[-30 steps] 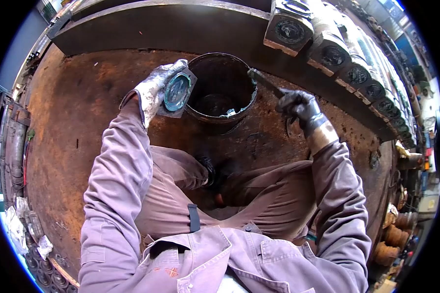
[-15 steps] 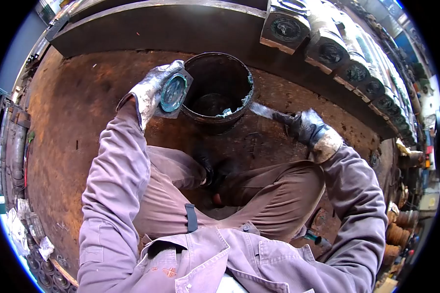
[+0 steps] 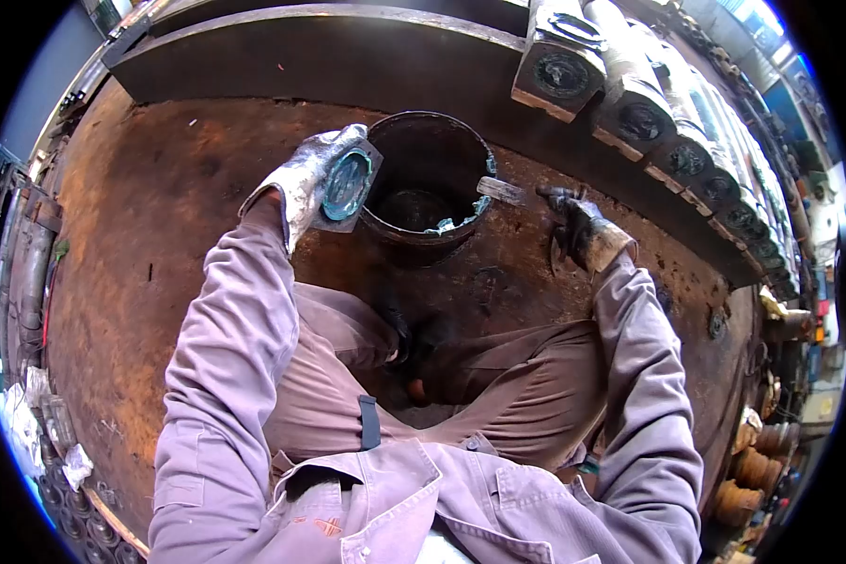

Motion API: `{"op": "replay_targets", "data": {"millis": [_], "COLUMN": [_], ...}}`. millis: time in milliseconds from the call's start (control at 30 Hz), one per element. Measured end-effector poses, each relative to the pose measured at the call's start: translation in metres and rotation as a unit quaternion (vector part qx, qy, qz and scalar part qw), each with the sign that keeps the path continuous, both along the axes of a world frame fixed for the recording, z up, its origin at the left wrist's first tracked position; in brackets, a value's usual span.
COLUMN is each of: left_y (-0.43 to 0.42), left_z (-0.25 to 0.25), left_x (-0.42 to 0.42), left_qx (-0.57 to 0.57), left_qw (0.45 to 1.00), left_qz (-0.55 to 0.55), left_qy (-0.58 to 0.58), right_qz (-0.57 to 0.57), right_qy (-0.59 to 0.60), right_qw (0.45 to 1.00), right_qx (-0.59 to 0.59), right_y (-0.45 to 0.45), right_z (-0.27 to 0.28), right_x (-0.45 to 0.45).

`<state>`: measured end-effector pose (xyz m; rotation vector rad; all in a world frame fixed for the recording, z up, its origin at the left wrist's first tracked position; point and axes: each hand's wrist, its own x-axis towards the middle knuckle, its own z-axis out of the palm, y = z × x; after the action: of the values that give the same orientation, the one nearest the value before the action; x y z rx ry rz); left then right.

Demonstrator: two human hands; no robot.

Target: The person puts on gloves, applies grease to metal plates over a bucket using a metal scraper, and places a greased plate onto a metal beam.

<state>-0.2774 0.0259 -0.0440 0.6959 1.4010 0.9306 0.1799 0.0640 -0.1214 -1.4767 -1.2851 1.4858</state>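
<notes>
My left hand [image 3: 308,179], in a grease-stained white glove, grips a square metal plate [image 3: 371,162] by its far-left side. A round recess on the plate's face is coated with blue-green grease [image 3: 348,185]. Just right of the plate stands a dark, open bucket [image 3: 414,246], with smears of the same grease along its right rim. A flat, pale spatula [image 3: 503,191] rests across that rim, its outer end pointing at my right hand. My right hand [image 3: 585,230], in a blackened glove, hovers apart from the spatula with fingers spread and nothing in them.
A long dark steel beam [image 3: 329,58] runs across behind the bucket. Several square-ended, wrapped cylinders [image 3: 562,75] lie in a row at upper right, grease on their ends. My folded legs [image 3: 526,376] are in front of the bucket on the rusty floor plate [image 3: 150,216].
My right hand has let go of the spatula, which now lies on the bucket's rim, and has drawn back with fingers spread. My left hand still holds the plate.
</notes>
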Motion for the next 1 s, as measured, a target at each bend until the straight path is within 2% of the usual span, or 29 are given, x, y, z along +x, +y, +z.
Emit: {"op": "replay_targets", "data": {"millis": [33, 67, 133, 200, 267, 300, 333, 400, 433, 500, 567, 633, 700, 800, 867, 900, 933, 1000], "left_y": [-0.005, -0.006, -0.004, -0.002, 0.002, 0.011, 0.018, 0.01, 0.003, 0.004, 0.004, 0.002, 0.004, -0.007, -0.006, 0.003, 0.006, -0.002], "left_z": [0.007, 0.006, 0.005, 0.009, 0.002, -0.011, -0.018, 0.0, 0.004, -0.004, -0.001, 0.003, -0.002, 0.018, 0.008, -0.006, -0.004, 0.014], "left_x": [0.003, 0.003, 0.0, 0.001, 0.0, -0.003, -0.006, -0.003, 0.001, 0.002, 0.003, 0.006, 0.003, 0.009, 0.007, 0.002, 0.005, 0.013], "left_qx": [-0.017, -0.02, -0.017, -0.026, -0.035, -0.008, 0.02, -0.01, -0.042, -0.027, -0.002, 0.005, -0.023, -0.036, -0.029, 0.014, 0.06, 0.031], "left_qw": [1.0, 1.0, 1.0, 1.0, 0.999, 1.0, 0.999, 1.0, 0.999, 0.999, 1.0, 1.0, 0.999, 0.999, 1.0, 0.998, 0.994, 0.994], "left_qz": [0.003, 0.004, -0.003, -0.007, -0.013, -0.017, -0.018, -0.013, -0.015, -0.017, -0.014, -0.014, 0.014, -0.002, -0.007, -0.039, -0.07, -0.076], "left_qy": [-0.001, 0.001, -0.026, -0.009, 0.006, 0.012, 0.017, 0.006, -0.002, 0.0, 0.004, 0.009, -0.035, -0.001, 0.01, 0.038, 0.064, 0.068], "right_qz": [0.002, 0.075, 0.144, 0.196, 0.1, 0.034, -0.073, -0.114, 0.05, 0.01, 0.03, 0.051, 0.051, 0.019, -0.002, -0.015, 0.02, 0.016], "right_qy": [0.002, -0.134, -0.264, -0.2, -0.069, -0.007, 0.077, 0.153, 0.252, 0.2, 0.188, 0.221, 0.246, 0.264, 0.254, 0.253, 0.221, 0.228], "right_qw": [1.0, 0.987, 0.949, 0.953, 0.992, 0.993, 0.989, 0.979, 0.966, 0.979, 0.982, 0.974, 0.967, 0.957, 0.956, 0.955, 0.964, 0.963], "right_qx": [-0.002, 0.047, 0.093, 0.12, -0.044, -0.116, -0.103, -0.075, -0.008, 0.032, -0.015, -0.017, -0.052, -0.119, -0.144, -0.157, -0.148, -0.144], "right_y": [-0.002, -0.009, -0.011, 0.009, -0.008, -0.017, -0.029, -0.021, -0.022, -0.027, -0.021, -0.032, -0.035, -0.035, -0.033, -0.03, -0.03, -0.032], "right_z": [-0.002, -0.003, -0.021, -0.081, -0.05, -0.032, 0.009, 0.028, 0.036, 0.062, 0.063, 0.057, 0.043, 0.031, 0.031, 0.031, 0.038, 0.041], "right_x": [0.009, 0.019, 0.054, 0.11, 0.088, 0.075, 0.051, 0.045, 0.041, -0.016, -0.062, -0.11, -0.145, -0.172, -0.176, -0.177, -0.172, -0.173]}}
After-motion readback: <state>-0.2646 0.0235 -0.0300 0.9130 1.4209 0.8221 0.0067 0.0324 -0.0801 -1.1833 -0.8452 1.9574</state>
